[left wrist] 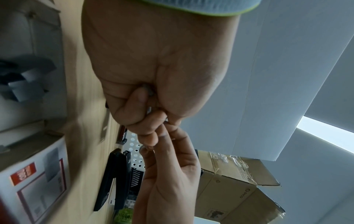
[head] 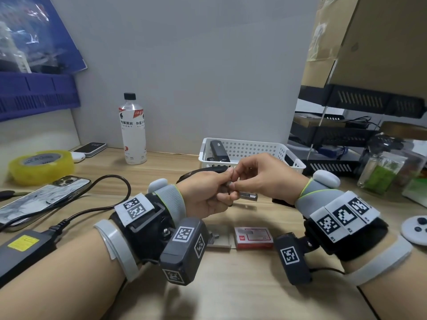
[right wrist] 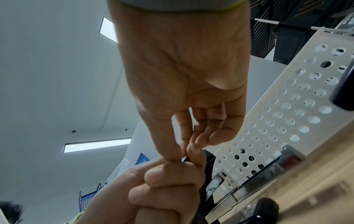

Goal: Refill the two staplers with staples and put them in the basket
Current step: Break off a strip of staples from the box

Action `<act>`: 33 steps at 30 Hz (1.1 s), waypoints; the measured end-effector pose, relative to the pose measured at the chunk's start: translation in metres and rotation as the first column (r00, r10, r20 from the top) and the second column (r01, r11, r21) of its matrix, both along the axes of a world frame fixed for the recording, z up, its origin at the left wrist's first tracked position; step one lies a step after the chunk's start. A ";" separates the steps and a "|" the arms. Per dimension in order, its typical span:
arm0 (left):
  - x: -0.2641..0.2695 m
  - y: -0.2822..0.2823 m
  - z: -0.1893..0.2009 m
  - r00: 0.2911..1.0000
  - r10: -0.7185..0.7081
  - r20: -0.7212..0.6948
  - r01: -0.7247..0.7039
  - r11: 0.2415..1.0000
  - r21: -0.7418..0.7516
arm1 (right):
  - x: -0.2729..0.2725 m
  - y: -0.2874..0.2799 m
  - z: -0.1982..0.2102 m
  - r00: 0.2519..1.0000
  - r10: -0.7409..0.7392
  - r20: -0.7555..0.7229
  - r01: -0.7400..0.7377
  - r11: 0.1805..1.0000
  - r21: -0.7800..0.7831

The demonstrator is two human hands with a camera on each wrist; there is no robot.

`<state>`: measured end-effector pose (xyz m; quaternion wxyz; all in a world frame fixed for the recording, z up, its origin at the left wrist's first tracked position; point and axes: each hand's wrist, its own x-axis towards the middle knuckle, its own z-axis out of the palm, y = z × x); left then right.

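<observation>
My left hand point(head: 221, 192) is curled into a fist round a short strip of staples point(head: 229, 184), whose metal glints inside the fist point(left wrist: 150, 91). My right hand point(head: 238, 181) pinches the strip's free end between thumb and forefinger point(right wrist: 184, 157). Just behind the hands a black stapler lies open on the desk, with its lid point(head: 203, 171) raised and its metal magazine point(head: 248, 196) bare. A second black stapler point(head: 219, 148) lies in the white perforated basket point(head: 254, 146) further back. The red staple box point(head: 253, 237) and its pulled-out tray point(head: 218, 236) sit near my wrists.
At the back left stands a water bottle point(head: 134, 130). A yellow tape roll point(head: 41, 166), a phone point(head: 39, 202) and a charger brick with cable point(head: 23, 248) lie at the left. Black shelf trays point(head: 335, 135) and a jar point(head: 388, 167) crowd the right.
</observation>
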<state>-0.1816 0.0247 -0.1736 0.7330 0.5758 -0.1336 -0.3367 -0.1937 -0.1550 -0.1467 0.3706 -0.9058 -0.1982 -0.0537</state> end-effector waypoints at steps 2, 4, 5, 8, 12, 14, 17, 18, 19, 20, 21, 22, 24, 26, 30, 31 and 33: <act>0.001 0.001 0.001 1.000 0.000 -0.025 -0.001 1.000 -0.005 | 0.000 0.000 0.002 1.000 0.004 0.001 -0.004 1.000 -0.002; 0.003 0.003 0.001 0.999 0.001 -0.053 -0.001 1.000 -0.004 | 0.002 -0.003 0.004 1.000 -0.012 0.020 0.012 1.000 0.000; 0.004 0.004 0.002 0.998 -0.005 -0.060 0.006 1.000 0.007 | 0.004 -0.006 0.004 0.999 -0.021 0.032 0.021 1.000 0.007; 0.005 0.007 0.004 0.999 -0.020 -0.042 0.024 0.995 0.096 | 0.011 -0.016 0.004 0.997 -0.078 0.028 0.077 0.996 0.040; 0.008 0.015 0.008 0.994 -0.106 0.017 0.098 0.962 0.253 | 0.017 -0.030 -0.002 0.985 -0.168 -0.033 0.164 0.981 -0.101; 0.010 0.020 0.011 0.987 -0.156 0.023 0.144 0.950 0.277 | 0.017 -0.033 -0.004 0.983 -0.165 -0.085 0.147 0.972 -0.185; 0.012 0.022 0.013 0.982 -0.184 0.052 0.160 0.941 0.299 | 0.018 -0.033 -0.008 0.978 -0.177 -0.105 0.150 0.963 -0.224; 0.013 0.022 0.012 0.980 -0.189 0.061 0.162 0.939 0.302 | 0.019 -0.033 -0.009 0.977 -0.186 -0.107 0.159 0.962 -0.223; 0.013 0.022 0.012 0.979 -0.194 0.066 0.166 0.938 0.304 | 0.019 -0.032 -0.010 0.975 -0.192 -0.111 0.163 0.960 -0.227; 0.013 0.022 0.012 0.978 -0.198 0.068 0.169 0.938 0.304 | 0.020 -0.031 -0.011 0.973 -0.195 -0.120 0.163 0.959 -0.233; 0.013 0.022 0.012 0.977 -0.201 0.070 0.171 0.938 0.303 | 0.020 -0.030 -0.013 0.972 -0.197 -0.130 0.162 0.958 -0.237; 0.012 0.023 0.012 0.976 -0.203 0.075 0.172 0.938 0.300 | 0.020 -0.030 -0.014 0.970 -0.202 -0.137 0.166 0.957 -0.237; 0.011 0.023 0.012 0.974 -0.209 0.091 0.174 0.939 0.296 | 0.020 -0.028 -0.015 0.967 -0.214 -0.138 0.178 0.955 -0.236; 0.011 0.023 0.013 0.972 -0.210 0.104 0.171 0.939 0.297 | 0.021 -0.028 -0.016 0.965 -0.221 -0.139 0.187 0.956 -0.226; 0.010 0.023 0.012 0.970 -0.216 0.110 0.176 0.939 0.295 | 0.023 -0.028 -0.018 0.963 -0.238 -0.123 0.209 0.955 -0.211; 0.010 0.023 0.012 0.970 -0.214 0.112 0.173 0.940 0.296 | 0.024 -0.028 -0.019 0.963 -0.239 -0.127 0.208 0.954 -0.215; 0.009 0.023 0.013 0.973 -0.201 0.112 0.161 0.942 0.294 | 0.025 -0.029 -0.020 0.961 -0.236 -0.144 0.202 0.955 -0.218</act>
